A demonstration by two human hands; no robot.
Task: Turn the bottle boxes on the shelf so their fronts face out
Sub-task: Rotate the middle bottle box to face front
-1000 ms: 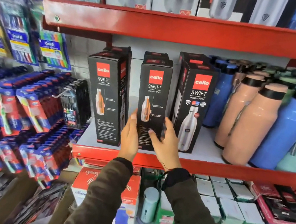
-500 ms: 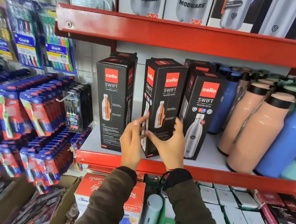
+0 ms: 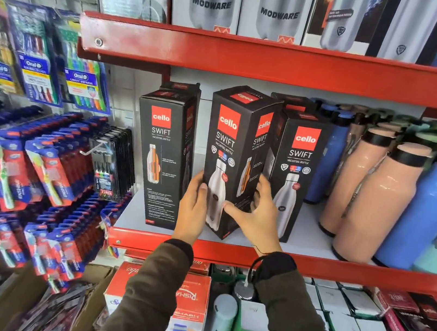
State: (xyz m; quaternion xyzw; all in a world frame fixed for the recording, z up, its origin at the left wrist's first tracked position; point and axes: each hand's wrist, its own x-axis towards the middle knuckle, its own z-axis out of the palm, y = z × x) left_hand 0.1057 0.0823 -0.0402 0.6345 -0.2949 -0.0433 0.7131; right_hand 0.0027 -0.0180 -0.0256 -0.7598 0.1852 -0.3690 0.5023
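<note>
Here, both hands clamp the middle box (image 3: 238, 151) on the shelf (image 3: 310, 265).
Upright, one edge toward 6 o'clock; left hand (image 3: 192, 210) and right hand (image 3: 259, 217) grip its lower sides between two boxes (image 3: 163, 153).

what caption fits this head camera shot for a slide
Both hands, left and right, hold the middle black bottle box corner-on between two front-facing boxes on a red shelf.
</note>
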